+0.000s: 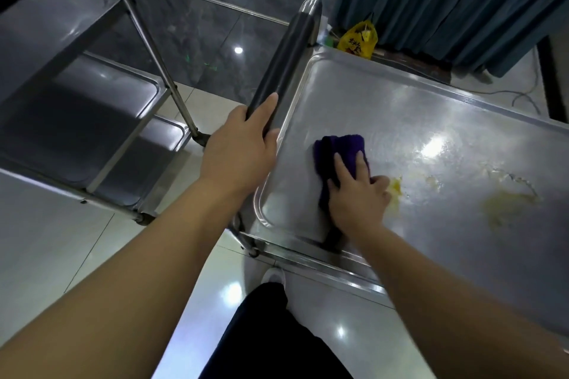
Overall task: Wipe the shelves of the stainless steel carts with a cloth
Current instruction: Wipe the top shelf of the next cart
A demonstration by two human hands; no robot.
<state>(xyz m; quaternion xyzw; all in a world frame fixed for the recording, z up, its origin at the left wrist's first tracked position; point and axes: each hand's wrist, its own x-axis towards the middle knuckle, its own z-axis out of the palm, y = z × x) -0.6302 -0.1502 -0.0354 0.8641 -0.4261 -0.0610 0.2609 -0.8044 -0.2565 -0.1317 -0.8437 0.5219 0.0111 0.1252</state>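
Cloth [340, 146] beneath flat fingers [342, 167], right hand [357, 203]

left hand [237, 151] grips cart handle [286, 61] | right hand [357, 197] presses purple cloth [338, 148] on top shelf [400, 108]

The cloth [340, 152] is deep purple, nearly black in its folds. Under the cloth the top shelf [431, 120] is dull silver-grey with white glare. Right of the cloth lie a bright yellow stain [395, 188] and a paler mustard smear [508, 206]. Left of the cloth the handle [286, 64] is black. Beyond the cloth are a yellow bag [358, 40] with dark lettering, a dark teal curtain [446, 0] and dark grey marbled floor tiles [200, 24].
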